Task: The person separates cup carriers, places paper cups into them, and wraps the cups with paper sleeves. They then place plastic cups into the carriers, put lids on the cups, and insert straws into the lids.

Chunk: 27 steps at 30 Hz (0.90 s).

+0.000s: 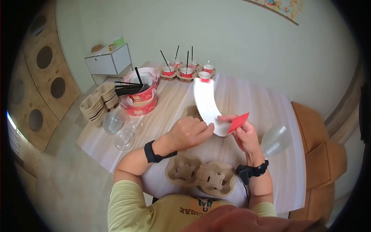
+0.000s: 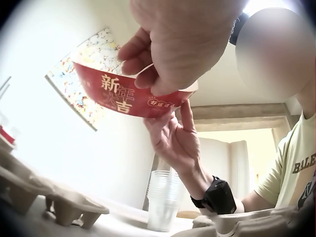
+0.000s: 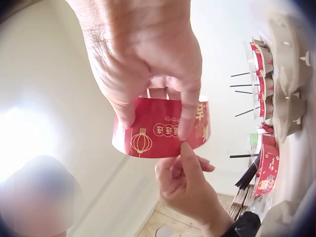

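Observation:
Between both hands, above the table, a curved paper cup sleeve (image 1: 205, 98) is bent, its white side facing up in the head view. Its outer face is red with gold characters and a lantern, as the right wrist view shows on the sleeve (image 3: 160, 129). My right hand (image 1: 247, 137) grips one end, thumb and fingers on the red paper. My left hand (image 1: 190, 133) pinches the sleeve's edge near the right fingers, its own fingers curled. Below the hands lies a moulded pulp cup carrier (image 1: 201, 174); another carrier (image 1: 191, 112) is partly hidden behind the left hand and sleeve.
At right lies a stack of clear plastic cups (image 1: 276, 140). Several drinks with black straws stand in carriers (image 1: 169, 77) at the back. Left are red sleeve stacks (image 1: 141, 110), black straws (image 1: 123, 89), stacked carriers (image 1: 94, 104) and clear dome lids (image 1: 124, 139). Brown chairs (image 1: 317, 154) flank the table.

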Motion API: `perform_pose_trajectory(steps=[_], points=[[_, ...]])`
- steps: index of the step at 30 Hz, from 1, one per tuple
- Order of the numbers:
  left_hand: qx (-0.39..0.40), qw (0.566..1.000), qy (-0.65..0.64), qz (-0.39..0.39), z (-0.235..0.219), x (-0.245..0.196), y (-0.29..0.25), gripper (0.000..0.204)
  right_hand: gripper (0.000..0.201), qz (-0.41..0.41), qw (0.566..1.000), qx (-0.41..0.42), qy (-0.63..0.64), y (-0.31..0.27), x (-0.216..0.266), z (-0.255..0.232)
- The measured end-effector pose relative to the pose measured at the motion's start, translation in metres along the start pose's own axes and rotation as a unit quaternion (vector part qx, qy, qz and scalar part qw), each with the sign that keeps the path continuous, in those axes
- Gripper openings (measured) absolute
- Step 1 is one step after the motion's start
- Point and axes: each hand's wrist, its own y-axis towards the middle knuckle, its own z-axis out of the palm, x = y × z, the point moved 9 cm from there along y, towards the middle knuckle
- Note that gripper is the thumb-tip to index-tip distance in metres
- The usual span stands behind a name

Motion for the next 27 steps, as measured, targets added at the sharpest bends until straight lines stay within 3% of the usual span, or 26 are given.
perform_pose_trajectory(steps=[1, 4, 6, 7, 9, 10, 12, 13, 15, 17, 19, 20, 22, 23, 25, 27], points=[[-0.004, 1.000, 0.004, -0.001, 0.000, 0.002, 0.000, 0.025, 0.044, -0.001, 1.000, 0.004, -0.003, -0.002, -0.004, -0.003], [-0.039, 0.995, -0.087, -0.017, -0.012, 0.010, -0.005, 0.024, 0.040, -0.107, 0.992, 0.017, 0.072, -0.004, 0.006, -0.013], [-0.083, 0.952, -0.209, -0.207, -0.024, 0.048, -0.018, 0.036, 0.039, -0.115, 0.992, 0.019, 0.055, -0.007, 0.012, -0.020], [-0.082, 0.952, -0.208, -0.211, -0.023, 0.051, -0.021, 0.036, 0.037, -0.126, 0.991, 0.019, 0.038, -0.009, 0.017, -0.021], [-0.154, 0.835, -0.341, -0.403, -0.014, 0.091, -0.051, 0.056, 0.035, -0.133, 0.991, 0.025, 0.018, -0.010, 0.025, -0.014], [-0.155, 0.833, -0.339, -0.409, -0.016, 0.096, -0.053, 0.056, 0.033, -0.148, 0.988, 0.036, 0.019, -0.012, 0.028, -0.014], [-0.059, 0.755, -0.431, -0.491, 0.010, 0.105, -0.064, 0.067, 0.030, -0.168, 0.984, 0.053, 0.025, -0.014, 0.033, -0.008], [-0.059, 0.753, -0.432, -0.493, 0.009, 0.103, -0.062, 0.067, 0.030, -0.166, 0.984, 0.053, 0.026, -0.015, 0.032, -0.007], [-0.032, 0.592, -0.620, -0.514, 0.034, 0.082, -0.057, 0.067, 0.031, -0.148, 0.985, 0.089, 0.001, -0.017, 0.028, 0.000], [-0.035, 0.603, -0.640, -0.475, 0.052, 0.079, -0.062, 0.070, 0.032, -0.133, 0.988, 0.071, 0.037, -0.020, 0.026, 0.000], [-0.056, 0.519, -0.732, -0.438, 0.058, 0.070, -0.058, 0.066, 0.033, -0.119, 0.989, 0.053, 0.075, -0.018, 0.023, -0.002], [-0.055, 0.519, -0.732, -0.438, 0.055, 0.070, -0.057, 0.066, 0.033, -0.139, 0.983, 0.060, 0.103, -0.018, 0.027, -0.001], [-0.029, 0.476, -0.742, -0.470, 0.054, 0.063, -0.057, 0.054, 0.034, -0.162, 0.978, 0.051, 0.124, -0.017, 0.030, -0.002], [-0.026, 0.474, -0.744, -0.470, 0.056, 0.062, -0.057, 0.054, 0.034, -0.162, 0.978, 0.048, 0.124, -0.017, 0.028, -0.004], [-0.095, 0.483, -0.737, -0.464, 0.050, 0.070, -0.058, 0.046, 0.035, -0.103, 0.987, 0.028, 0.117, -0.012, 0.012, -0.008], [-0.092, 0.472, -0.752, -0.451, 0.050, 0.070, -0.059, 0.046, 0.034, -0.086, 0.989, 0.031, 0.114, -0.007, 0.006, -0.007]])
